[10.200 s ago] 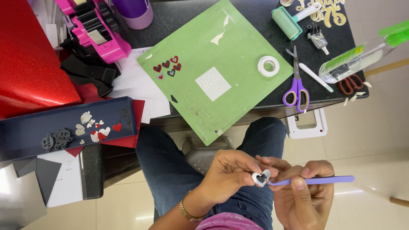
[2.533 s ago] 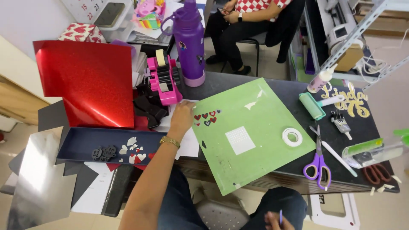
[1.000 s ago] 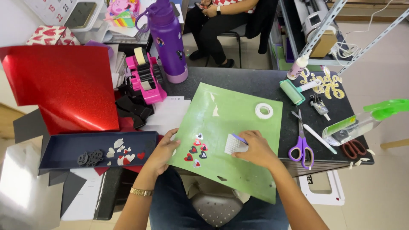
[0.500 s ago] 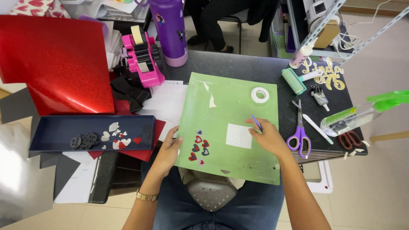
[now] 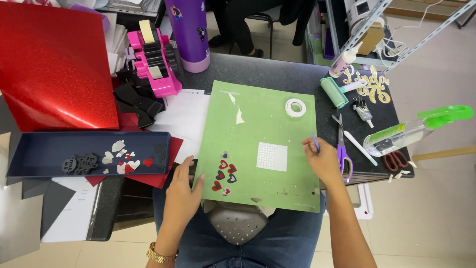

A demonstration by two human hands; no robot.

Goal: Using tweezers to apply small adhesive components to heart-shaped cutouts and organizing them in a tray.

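A green cutting mat (image 5: 267, 124) lies on the dark table in front of me, its near edge over my lap. Small red and dark paper hearts (image 5: 224, 174) cluster at its lower left, and a white dotted square (image 5: 271, 157) sits right of them. My left hand (image 5: 184, 191) rests flat against the mat's left lower edge, fingers spread. My right hand (image 5: 322, 160) presses on the mat's right edge and grips a thin purple tool (image 5: 315, 143) that points up from the fingers.
A dark blue tray (image 5: 29, 154) with cut hearts lies at left under a red glitter sheet (image 5: 54, 64). Pink tape dispenser (image 5: 156, 64), purple bottle (image 5: 191, 32), tape roll (image 5: 295, 107), purple scissors (image 5: 342, 149), green roller (image 5: 334, 92) and a person seated behind the table (image 5: 258, 20).
The mat has been turned from a tilted position to lie square, hearts near me. My left hand moved from the far table to the mat's left edge; my right hand came up to its right edge.
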